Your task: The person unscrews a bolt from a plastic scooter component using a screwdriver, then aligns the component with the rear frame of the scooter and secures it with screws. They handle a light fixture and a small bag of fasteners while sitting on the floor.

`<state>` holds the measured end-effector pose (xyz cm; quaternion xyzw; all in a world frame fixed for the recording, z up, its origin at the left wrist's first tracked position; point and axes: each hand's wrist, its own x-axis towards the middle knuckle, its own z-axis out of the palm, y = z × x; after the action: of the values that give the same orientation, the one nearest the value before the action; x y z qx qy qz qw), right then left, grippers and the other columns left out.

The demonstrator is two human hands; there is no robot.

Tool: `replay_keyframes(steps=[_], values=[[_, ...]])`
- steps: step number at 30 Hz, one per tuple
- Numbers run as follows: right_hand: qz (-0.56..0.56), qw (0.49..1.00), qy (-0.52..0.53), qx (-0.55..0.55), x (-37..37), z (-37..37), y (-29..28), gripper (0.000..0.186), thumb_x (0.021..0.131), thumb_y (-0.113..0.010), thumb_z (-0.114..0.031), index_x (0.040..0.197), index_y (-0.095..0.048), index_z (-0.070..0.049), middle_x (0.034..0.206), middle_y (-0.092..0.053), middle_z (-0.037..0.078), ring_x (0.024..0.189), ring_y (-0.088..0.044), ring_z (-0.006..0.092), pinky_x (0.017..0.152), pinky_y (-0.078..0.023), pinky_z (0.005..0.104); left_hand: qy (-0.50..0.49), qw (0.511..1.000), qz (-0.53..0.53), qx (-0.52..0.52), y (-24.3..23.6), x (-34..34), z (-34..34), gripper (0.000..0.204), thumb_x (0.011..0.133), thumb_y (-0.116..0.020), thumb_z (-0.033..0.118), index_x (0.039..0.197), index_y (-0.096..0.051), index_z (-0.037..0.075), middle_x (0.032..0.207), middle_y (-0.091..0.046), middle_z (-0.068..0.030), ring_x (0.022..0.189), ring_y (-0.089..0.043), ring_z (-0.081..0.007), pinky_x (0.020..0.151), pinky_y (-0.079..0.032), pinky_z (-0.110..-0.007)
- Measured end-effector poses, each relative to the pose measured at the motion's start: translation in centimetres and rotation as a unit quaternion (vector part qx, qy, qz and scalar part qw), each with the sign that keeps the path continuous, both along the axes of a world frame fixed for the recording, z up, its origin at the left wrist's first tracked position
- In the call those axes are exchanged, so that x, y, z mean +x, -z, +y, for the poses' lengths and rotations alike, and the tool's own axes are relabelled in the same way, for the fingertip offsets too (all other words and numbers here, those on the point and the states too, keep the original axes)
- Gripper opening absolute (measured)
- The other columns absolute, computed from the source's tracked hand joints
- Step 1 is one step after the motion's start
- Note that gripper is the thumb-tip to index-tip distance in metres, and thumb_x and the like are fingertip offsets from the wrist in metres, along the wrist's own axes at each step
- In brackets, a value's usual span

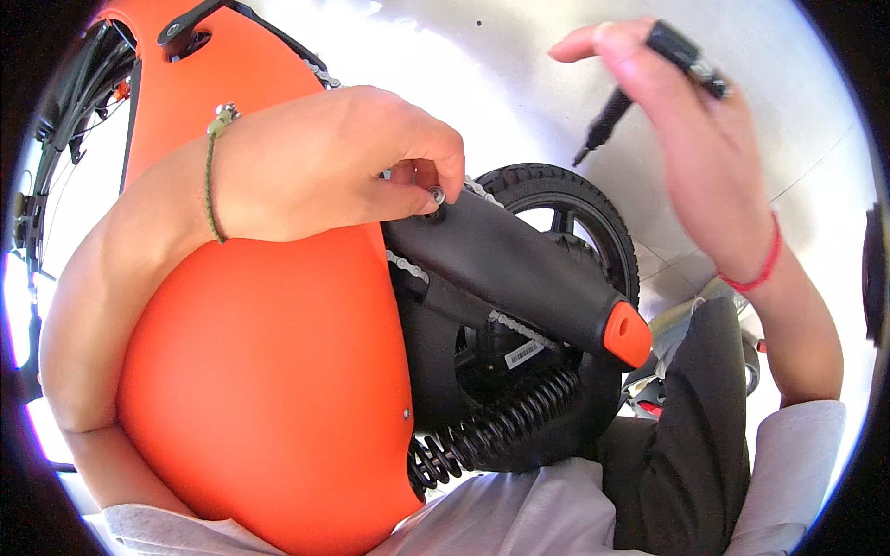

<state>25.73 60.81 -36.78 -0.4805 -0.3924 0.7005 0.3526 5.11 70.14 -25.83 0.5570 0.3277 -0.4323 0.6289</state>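
Note:
My left hand point(343, 157) reaches across an orange body panel point(269, 380), wrist bent over its edge. Its thumb and forefinger pinch a small silver bolt point(438, 195) at the upper end of a black chain cover point(510, 255). The other fingers are curled and partly hidden. Off to the right and raised above the floor, my right hand point(691, 148) holds a slim black tool point(607, 125) with a narrow tip pointing down and left. Its other end, black with metal parts, shows beyond the thumb side. The palm hides the tool's middle.
A black-spoked wheel with a knobby tyre point(616, 218) stands beyond the cover. A chain point(519, 327) runs beneath it, and a black coil spring point(501, 426) lies nearer me. Cables and frame parts point(74, 120) are at the far left. My dark-trousered leg point(695, 435) is at the right.

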Motion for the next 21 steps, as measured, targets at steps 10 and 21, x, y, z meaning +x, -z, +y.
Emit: replay_keyframes(steps=[10,21], values=[[0.064,0.995,-0.032,-0.070,3.8,-1.4,-2.5,0.022,0.098,-0.053,-0.025,0.103,-0.057,-0.004,0.079,-0.059,0.002,0.067,-0.056,0.0064,0.060,-0.041,0.0192,0.029,0.998,-0.048,0.029,0.2,-0.5,-0.2,0.016,0.081,-0.064,0.000,0.096,-0.061,0.001,0.090,-0.059,-0.0121,0.084,-0.061,-0.0286,0.070,-0.050,-0.036],[0.078,0.994,-0.069,-0.037,2.8,-1.8,-2.6,0.014,0.095,-0.058,-0.012,0.102,-0.058,-0.001,0.088,-0.061,0.005,0.075,-0.060,0.0088,0.069,-0.047,0.0219,0.034,0.999,-0.020,0.028,0.2,-0.5,-0.8,0.014,0.080,-0.065,0.000,0.092,-0.058,0.001,0.088,-0.058,-0.0118,0.080,-0.061,-0.0264,0.072,-0.049,-0.035]])
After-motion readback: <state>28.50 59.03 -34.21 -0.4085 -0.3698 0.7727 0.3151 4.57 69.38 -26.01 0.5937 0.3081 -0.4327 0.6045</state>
